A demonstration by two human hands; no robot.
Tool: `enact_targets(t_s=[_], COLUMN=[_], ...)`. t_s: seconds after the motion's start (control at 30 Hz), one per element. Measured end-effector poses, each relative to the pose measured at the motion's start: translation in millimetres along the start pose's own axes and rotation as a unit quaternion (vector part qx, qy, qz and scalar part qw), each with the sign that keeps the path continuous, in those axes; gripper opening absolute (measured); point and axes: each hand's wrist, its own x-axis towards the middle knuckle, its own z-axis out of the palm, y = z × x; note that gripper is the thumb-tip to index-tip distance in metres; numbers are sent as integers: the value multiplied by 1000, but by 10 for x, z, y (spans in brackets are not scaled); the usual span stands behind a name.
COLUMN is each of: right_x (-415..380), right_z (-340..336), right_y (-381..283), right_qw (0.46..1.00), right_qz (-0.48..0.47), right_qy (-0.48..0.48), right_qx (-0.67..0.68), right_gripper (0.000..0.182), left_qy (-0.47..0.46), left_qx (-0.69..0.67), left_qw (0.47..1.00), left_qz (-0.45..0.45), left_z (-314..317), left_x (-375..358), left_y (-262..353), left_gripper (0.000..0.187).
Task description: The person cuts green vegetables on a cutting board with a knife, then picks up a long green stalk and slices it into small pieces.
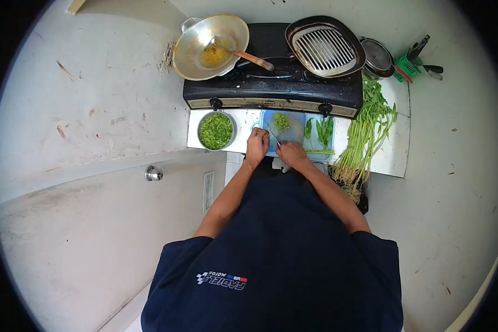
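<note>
My right hand (292,153) is closed round the handle of a knife (274,139), whose blade points up and left over a blue cutting board (294,136). At the board's left edge my left hand (258,145) has its fingers curled and pressed together near the blade; what they hold is too small to make out. A small heap of chopped greens (280,122) lies on the board above the knife. Loose green leaves (325,131) and pale green stems (319,151) rest at the board's right side.
A bowl of chopped greens (216,131) stands left of the board. Behind are a black stove (271,97), a wok (210,47) with a spatula and a grill pan (325,47). Long-stemmed greens (362,138) lie at right, near a green basket (407,67) of utensils.
</note>
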Motion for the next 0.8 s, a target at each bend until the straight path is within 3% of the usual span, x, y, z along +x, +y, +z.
enact_targets(t_s=[0.8], right_x=[-69], right_z=[143], right_y=[110], right_qw=[999], right_qz=[-18], right_qy=[-43], right_qx=[-6], right_gripper=[42], left_qy=[3], left_qx=[-26], left_qw=[1000], left_qz=[-3], left_z=[44], left_x=[-12], left_y=[-39], left_gripper=[8])
